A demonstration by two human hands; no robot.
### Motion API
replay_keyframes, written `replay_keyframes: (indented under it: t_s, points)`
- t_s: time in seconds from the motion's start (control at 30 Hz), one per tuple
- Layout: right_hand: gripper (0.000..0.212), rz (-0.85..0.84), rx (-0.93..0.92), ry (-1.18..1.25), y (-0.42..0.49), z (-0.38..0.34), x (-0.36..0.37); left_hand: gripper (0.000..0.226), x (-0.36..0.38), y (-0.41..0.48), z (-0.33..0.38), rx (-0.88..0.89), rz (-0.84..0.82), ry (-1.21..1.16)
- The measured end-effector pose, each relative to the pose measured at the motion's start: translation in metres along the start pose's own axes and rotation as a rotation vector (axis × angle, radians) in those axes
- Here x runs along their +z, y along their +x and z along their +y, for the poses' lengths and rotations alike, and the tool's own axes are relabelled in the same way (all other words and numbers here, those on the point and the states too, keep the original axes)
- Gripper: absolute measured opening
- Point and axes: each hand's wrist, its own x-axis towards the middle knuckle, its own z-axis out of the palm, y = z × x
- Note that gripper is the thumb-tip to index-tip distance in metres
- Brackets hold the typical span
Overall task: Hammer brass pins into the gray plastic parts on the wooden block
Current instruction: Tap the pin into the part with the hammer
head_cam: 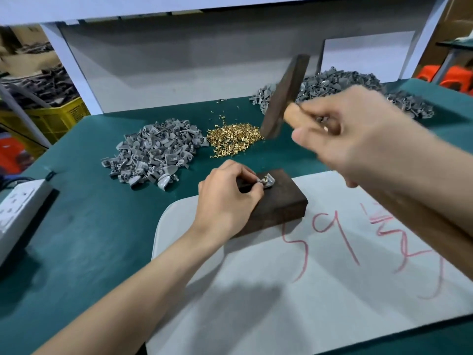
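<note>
A table (102, 239) under a dark green cover fills the view, with a pale sheet (281, 303) marked in red strokes (part of it reads 59) lying at its near right. A white power strip (18, 203) sits at the left edge. Behind the table stands a gray back panel (179, 65) flanked by white posts (74, 70), with a white shelf (153, 6) overhead. Past the left post are a yellow crate (58, 116) and blurred dark heaps; at far right, orange stools (450, 75). The light is soft and even.
</note>
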Motion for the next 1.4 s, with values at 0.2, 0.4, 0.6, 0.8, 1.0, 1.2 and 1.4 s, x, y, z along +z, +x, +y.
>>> replay_keyframes:
  t_s: [0.2,0.4,0.6,0.8,1.0,1.2,1.4]
  points:
    - [0.028,-0.035,0.070,-0.049,-0.005,0.005,0.001,0.025,0.001,0.000,-0.001,-0.006,-0.001,0.003]
    - [0.025,-0.226,0.090,-0.132,-0.008,-0.002,0.020,0.020,0.000,-0.002,0.000,0.011,0.016,-0.001]
    - [0.025,-0.111,0.048,-0.159,0.000,-0.005,0.005,0.034,0.000,-0.001,0.002,0.021,0.027,0.015]
    - [0.021,-0.111,0.124,0.208,0.007,0.022,0.009,0.032,-0.001,-0.001,0.002,-0.019,-0.002,0.014]
    - [0.032,-0.129,0.542,1.336,0.021,0.087,0.039,0.013,-0.015,0.008,0.010,-0.262,-0.176,-0.235]
    - [0.039,-0.131,0.571,1.723,0.010,0.122,0.067,0.018,-0.014,0.010,0.008,-0.265,-0.254,-0.221]
    - [0.043,-0.164,0.576,1.716,0.012,0.124,0.069,0.018,-0.011,0.009,0.008,-0.231,-0.245,-0.209]
